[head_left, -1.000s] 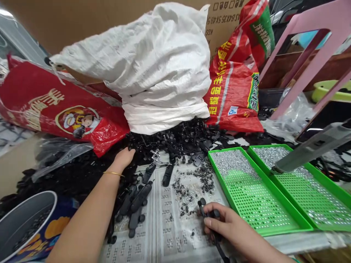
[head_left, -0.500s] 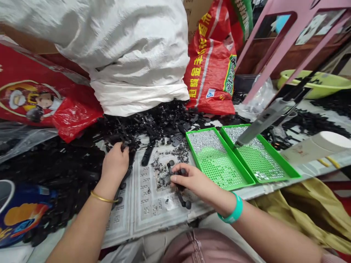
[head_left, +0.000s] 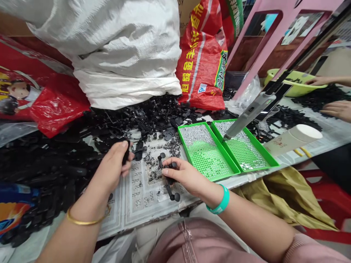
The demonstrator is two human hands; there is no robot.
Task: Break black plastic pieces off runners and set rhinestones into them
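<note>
My left hand (head_left: 111, 164), with a gold bangle at the wrist, is closed around a small black plastic part (head_left: 126, 152) that the fingers partly hide. My right hand (head_left: 188, 177), with a teal wristband, pinches a long black plastic bracket (head_left: 170, 193) with round pads at its ends. Under the bracket lie tiny black pieces scattered on the printed grey-white mat (head_left: 123, 215). Just right of my left fingers rests another black part (head_left: 140, 149).
Two green perforated trays (head_left: 238, 171) of small silver pieces stand to the right, a grey electric screwdriver (head_left: 246, 115) hanging over them. A heap of black parts (head_left: 137, 117) lies before a white sack (head_left: 128, 84). Another person's hands (head_left: 338, 109) work near a yellow-green basin (head_left: 298, 87).
My left hand has come away from the heap, now clasping a small black part. My right hand keeps its bracket. The view has turned right, and another person's hands now show.
</note>
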